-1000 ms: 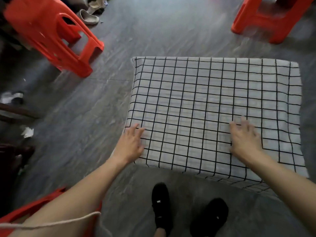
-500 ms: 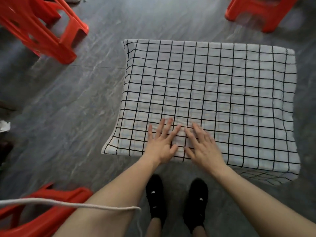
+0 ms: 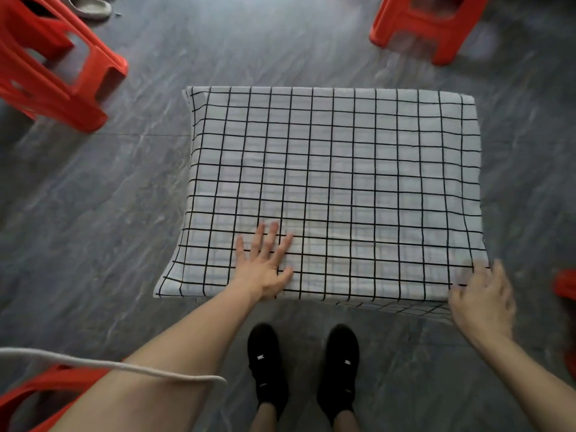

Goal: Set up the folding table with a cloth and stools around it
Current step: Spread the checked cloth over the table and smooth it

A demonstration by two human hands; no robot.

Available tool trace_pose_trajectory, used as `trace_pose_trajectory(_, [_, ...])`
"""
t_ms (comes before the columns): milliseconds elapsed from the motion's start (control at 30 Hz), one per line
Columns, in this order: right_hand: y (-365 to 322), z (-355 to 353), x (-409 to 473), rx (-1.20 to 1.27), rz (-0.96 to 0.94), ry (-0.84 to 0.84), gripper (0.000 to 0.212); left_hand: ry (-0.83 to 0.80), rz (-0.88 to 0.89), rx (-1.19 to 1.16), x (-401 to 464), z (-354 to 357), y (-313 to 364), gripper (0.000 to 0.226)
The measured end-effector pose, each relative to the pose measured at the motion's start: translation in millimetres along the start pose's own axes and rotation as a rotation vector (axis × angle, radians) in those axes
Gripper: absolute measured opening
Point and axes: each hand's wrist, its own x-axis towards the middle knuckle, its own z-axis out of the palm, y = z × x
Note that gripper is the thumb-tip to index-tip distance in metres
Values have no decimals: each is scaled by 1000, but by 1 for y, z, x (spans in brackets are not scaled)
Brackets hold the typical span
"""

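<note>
flat on the cloth (image 3: pixel 336 188), the left hand (image 3: pixel 265 269) presses with fingers spread, near the counter's six o'clock edge. right hand (image 3: pixel 481 299), blurred, fingers loosely extended, touches the cloth's corner at four o'clock, gripping nothing. stools (image 3: pixel 56 67) stand on the floor at ten, one and seven o'clock.

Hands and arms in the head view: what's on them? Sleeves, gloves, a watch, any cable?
Nothing worn on either. The left hand and right hand are bare, with no gloves, rings or watch visible, and both forearms are bare as far as the frame shows, so no sleeves. The right hand is motion-blurred, so small details there are uncertain. A white cord crosses in front of the left forearm.
</note>
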Motion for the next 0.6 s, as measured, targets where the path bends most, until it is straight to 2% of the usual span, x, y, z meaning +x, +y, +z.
trace_pose_trajectory(67, [-26, -2, 1, 36, -139, 60, 58, -20, -5, 8, 0, -1, 1, 70])
trace_pose_trajectory(133, [-68, 2, -5, 69, -367, 62, 59, -34, -9, 19, 1, -2, 2, 70])
trace_pose_trajectory(200, [-122, 10, -21, 129, -557, 9, 59, -39, -17, 27, 1, -3, 3, 71])
trace_pose_trajectory(300, [-193, 25, -51, 205, -752, -113, 49, -37, -26, 37, 1, -2, 4, 71])
trace_pose_trajectory(367, [-220, 34, -64, 245, -769, -221, 48, -41, -32, 52, 2, -1, 4, 70])
trace_pose_trajectory(433, [-221, 41, -64, 267, -749, -235, 45, -44, -35, 51, 2, -1, 4, 71])
trace_pose_trajectory(600, [-147, 35, -32, 201, -775, -201, 41, -56, -32, 41, 1, -2, 5, 71])
